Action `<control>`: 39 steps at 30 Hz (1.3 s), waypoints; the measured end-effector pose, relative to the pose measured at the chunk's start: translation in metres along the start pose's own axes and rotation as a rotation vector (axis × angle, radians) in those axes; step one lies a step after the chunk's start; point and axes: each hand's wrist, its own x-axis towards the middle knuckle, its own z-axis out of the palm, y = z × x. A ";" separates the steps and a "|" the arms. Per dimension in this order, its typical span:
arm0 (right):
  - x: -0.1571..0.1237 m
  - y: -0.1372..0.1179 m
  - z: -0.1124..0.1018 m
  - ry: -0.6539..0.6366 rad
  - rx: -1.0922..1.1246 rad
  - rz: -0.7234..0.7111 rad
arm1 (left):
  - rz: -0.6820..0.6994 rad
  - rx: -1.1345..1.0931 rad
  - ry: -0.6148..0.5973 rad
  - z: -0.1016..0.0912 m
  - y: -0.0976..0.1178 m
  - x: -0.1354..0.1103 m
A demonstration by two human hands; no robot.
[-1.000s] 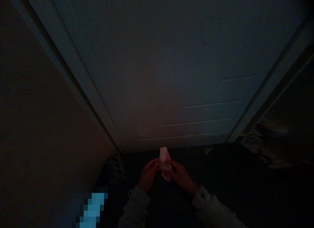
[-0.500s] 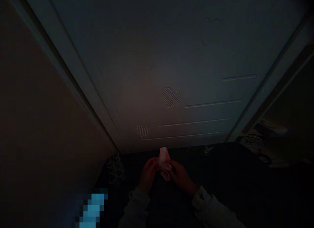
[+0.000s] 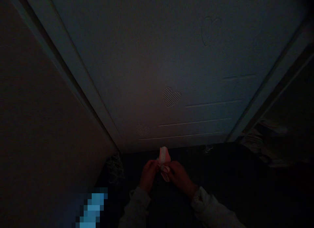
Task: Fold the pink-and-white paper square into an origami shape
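A pink ribbon (image 3: 165, 156) with a paler strip is held in front of the panel, low in the middle of the head view. Its upper part stands up, and small loops hang below. On its left side, my left hand (image 3: 148, 174) is closed with the fingertips pinching the ribbon. My right hand (image 3: 181, 177) pinches the loops from the right, its fingers bent and pressed together. Both hands almost meet at the ribbon's middle. The dim light hides the exact folds.
Ahead rises a pale panel (image 3: 127, 74) with embossed hearts and lines. A brown wall (image 3: 44, 123) stands on the left. Crumpled clear wrapping (image 3: 114, 169) lies on the dark surface (image 3: 169, 208). A blurred bright blue patch (image 3: 92, 210) is at lower left, and dim items (image 3: 267, 149) lie at right.
The ribbon's loops have shifted slightly between my fingers. My hands stay in nearly the same place, and the picture is a little darker.
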 end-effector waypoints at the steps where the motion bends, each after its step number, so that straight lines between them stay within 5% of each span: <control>1: 0.000 -0.001 0.000 -0.002 0.008 0.007 | 0.001 -0.019 -0.015 -0.001 -0.001 0.001; 14: 0.003 -0.003 -0.002 -0.036 0.212 0.136 | -0.046 -0.236 -0.109 0.000 0.008 -0.004; 39: 0.005 -0.001 -0.005 -0.085 0.412 0.191 | -0.066 -0.207 -0.146 0.001 0.010 -0.006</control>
